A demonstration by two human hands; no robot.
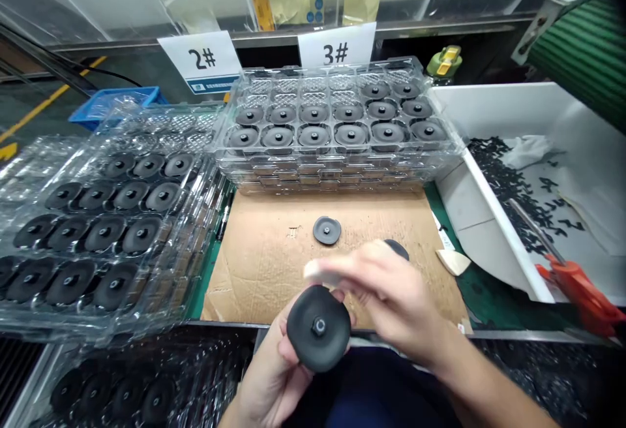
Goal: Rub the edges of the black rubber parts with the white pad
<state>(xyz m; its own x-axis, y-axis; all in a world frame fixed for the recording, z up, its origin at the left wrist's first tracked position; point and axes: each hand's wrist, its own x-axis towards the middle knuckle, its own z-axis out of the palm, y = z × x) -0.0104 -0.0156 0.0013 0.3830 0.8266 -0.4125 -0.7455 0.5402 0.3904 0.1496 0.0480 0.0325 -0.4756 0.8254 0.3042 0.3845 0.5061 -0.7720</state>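
Observation:
My left hand (278, 363) is closed round a black rounded-square disc (313, 353) with a small hub at its centre, its dished face toward me. Above its far rim, my right hand (386, 291) is curled with the fingers close together. A small white piece (312, 269) shows at those fingertips; whether it is held or covers a finger I cannot tell. A similar disc (327, 230) lies on the cardboard sheet (259, 245) just beyond. Another disc (398, 248) is partly hidden behind my right hand.
Stacked clear trays (337, 164) with black discs stand at the back, and more trays (161, 219) at left. On the right, a white bin (484, 213) holds small black pieces. Red-handled pliers or cutters (581, 291) and a cream wedge-shaped piece (453, 261) lie nearby.

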